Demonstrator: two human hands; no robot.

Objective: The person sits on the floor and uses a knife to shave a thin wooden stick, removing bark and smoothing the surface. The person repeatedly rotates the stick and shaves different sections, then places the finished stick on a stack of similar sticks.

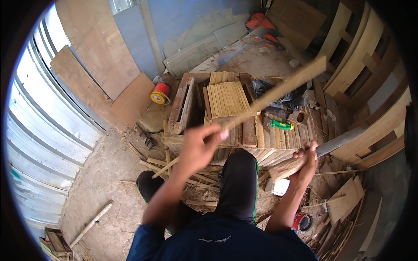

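Slat (289, 88) in left grip (200, 145), blade edge (342, 142) well apart

L hand (198, 148) is blurred, as is the long, flat, pale wooden strip (283, 89); strip's mid-part is covered by that hand. Whether flat grey blade (342, 142) is joined to rough brown wooden piece (285, 168) can't be told, b/c that part's hidden by R hand (307, 163). Crumpled black plastic sheeting (260, 87) is partly covered by strip. Silvery corrugated metal wall (48, 143) is cut off @ L rim, dark blue shirt (209, 249) @ bottom.
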